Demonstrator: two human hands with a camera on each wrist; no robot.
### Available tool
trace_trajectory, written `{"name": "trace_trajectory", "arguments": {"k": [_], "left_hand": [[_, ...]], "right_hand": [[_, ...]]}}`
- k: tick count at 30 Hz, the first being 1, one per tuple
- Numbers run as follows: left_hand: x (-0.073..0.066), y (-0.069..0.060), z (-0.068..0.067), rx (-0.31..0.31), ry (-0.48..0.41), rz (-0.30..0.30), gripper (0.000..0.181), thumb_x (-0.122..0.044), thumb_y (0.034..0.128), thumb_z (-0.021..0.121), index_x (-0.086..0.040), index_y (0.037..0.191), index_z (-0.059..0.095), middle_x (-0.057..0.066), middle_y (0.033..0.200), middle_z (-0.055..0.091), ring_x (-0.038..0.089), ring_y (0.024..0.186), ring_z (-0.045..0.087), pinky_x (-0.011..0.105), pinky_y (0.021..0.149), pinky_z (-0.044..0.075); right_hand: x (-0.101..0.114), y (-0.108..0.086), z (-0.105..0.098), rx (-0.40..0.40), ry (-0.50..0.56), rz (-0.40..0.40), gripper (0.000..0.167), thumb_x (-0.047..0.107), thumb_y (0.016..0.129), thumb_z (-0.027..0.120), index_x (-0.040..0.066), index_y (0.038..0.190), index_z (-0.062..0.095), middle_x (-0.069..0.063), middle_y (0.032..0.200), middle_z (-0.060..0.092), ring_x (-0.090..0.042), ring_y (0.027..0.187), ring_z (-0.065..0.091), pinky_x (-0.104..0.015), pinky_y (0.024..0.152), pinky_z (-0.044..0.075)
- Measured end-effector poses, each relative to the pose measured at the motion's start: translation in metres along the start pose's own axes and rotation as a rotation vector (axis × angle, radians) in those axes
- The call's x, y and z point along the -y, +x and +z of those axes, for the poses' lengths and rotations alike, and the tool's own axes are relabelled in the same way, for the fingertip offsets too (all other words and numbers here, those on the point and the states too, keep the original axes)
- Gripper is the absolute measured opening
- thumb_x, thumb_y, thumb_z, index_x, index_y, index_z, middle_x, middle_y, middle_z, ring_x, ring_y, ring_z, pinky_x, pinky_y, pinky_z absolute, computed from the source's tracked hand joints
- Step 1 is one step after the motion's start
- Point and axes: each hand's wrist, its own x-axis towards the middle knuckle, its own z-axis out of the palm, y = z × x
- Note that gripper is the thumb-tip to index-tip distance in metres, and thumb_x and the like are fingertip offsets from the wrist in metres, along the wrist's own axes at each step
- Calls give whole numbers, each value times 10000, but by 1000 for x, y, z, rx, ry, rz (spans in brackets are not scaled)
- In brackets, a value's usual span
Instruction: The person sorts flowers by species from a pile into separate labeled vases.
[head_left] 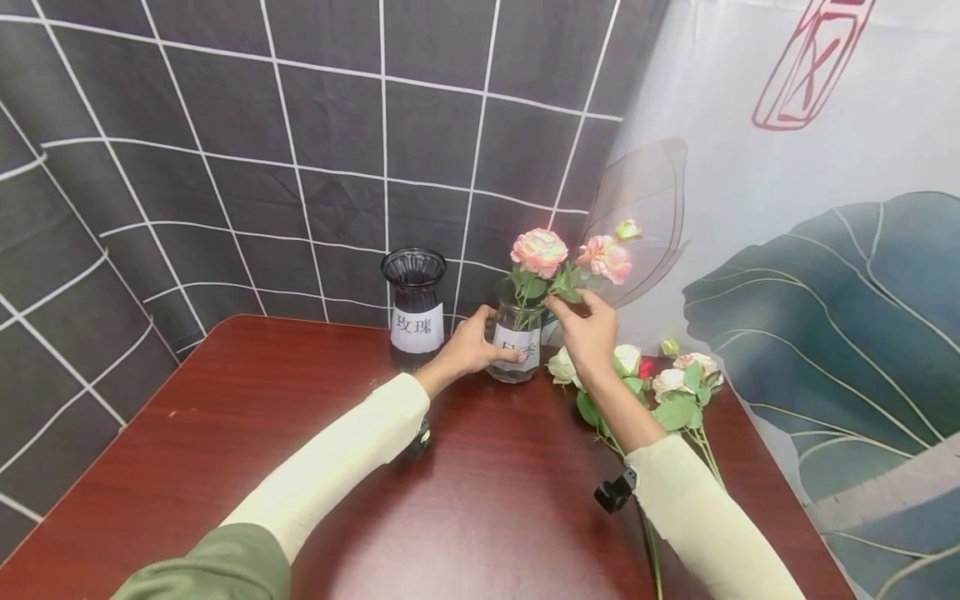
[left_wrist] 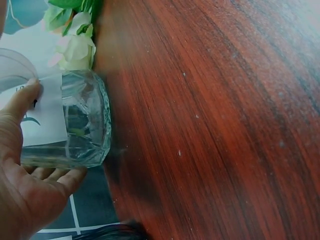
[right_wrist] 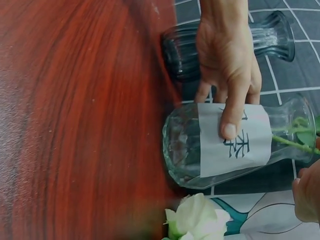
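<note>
A clear glass vase (head_left: 517, 372) with a white paper label stands upright on the table. My left hand (head_left: 471, 344) grips it, with the thumb across the label (right_wrist: 250, 142) and the other fingers around the far side. Pink flowers (head_left: 540, 252) rise from its mouth, their green stems (right_wrist: 295, 144) inside the neck. At the rim, my right hand (head_left: 592, 332) pinches the stem of a pink flower spray (head_left: 604, 258) between thumb and forefinger; leaves partly hide the grip. Only the fingertips of this hand show at the edge of the right wrist view.
A dark glass vase (head_left: 414, 287) with a white label stands to the left. White roses (head_left: 564, 367) and pale pink flowers (head_left: 693, 375) lie on the right of the reddish table (head_left: 480, 508), beneath and beside the right forearm. A dark gridded cloth (head_left: 330, 125) hangs behind.
</note>
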Motion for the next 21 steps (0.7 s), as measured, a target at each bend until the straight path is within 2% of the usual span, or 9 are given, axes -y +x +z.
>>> {"name": "trace_trajectory", "arguments": {"k": [1,3,7,8,10,16,21], "left_hand": [[-7,-7,-3,-1,1,-1,971,-534,686,1076,-124,1419,589,164,1384,781,299,1296,740,457,1124,600],[7,4,3,-2,-1,-1,982,-559,666,1079,-160,1422,594,116,1372,791,251,1274,746,431,1097,609],[16,12,8,8,-21,-16,1024,-566,661,1085,-169,1458,580,98,1385,783,234,1283,742,434,1106,615],[23,19,12,10,-27,-19,1019,-566,656,1087,-192,1457,580,77,1378,785,214,1273,743,426,1091,620],[21,18,11,11,-26,-19,1013,-561,662,1085,-189,1455,578,78,1375,784,211,1269,741,422,1091,619],[13,11,6,24,-27,4,994,-535,684,1081,-165,1459,581,109,1384,787,248,1282,746,435,1085,620],[28,22,15,17,-26,-26,1025,-547,671,1086,-173,1475,571,124,1420,768,265,1313,733,467,1124,611]], "right_hand": [[-1,0,-1,0,-1,3,336,279,981,846,65,1240,837,-145,1139,828,-73,894,676,-196,790,539],[-4,-1,-2,4,6,7,332,277,989,837,55,1236,841,-125,1128,824,-73,900,666,-183,783,532],[-8,-3,-6,23,1,18,329,288,1018,808,45,1238,842,-94,1094,828,-76,898,679,-172,787,544],[-9,-4,-7,28,-9,18,325,292,1024,801,44,1229,843,-101,1074,824,-89,891,680,-178,789,541],[-9,-5,-10,40,-36,25,316,299,1036,785,52,1223,844,-112,1061,822,-111,895,687,-190,801,537],[-10,-12,-22,106,-49,46,311,212,1069,723,29,1305,813,-187,1296,827,-244,1063,751,-202,884,566],[-11,-19,-32,138,-83,71,287,184,1082,700,43,1304,814,-207,1324,809,-311,1171,766,-218,958,564]]}}
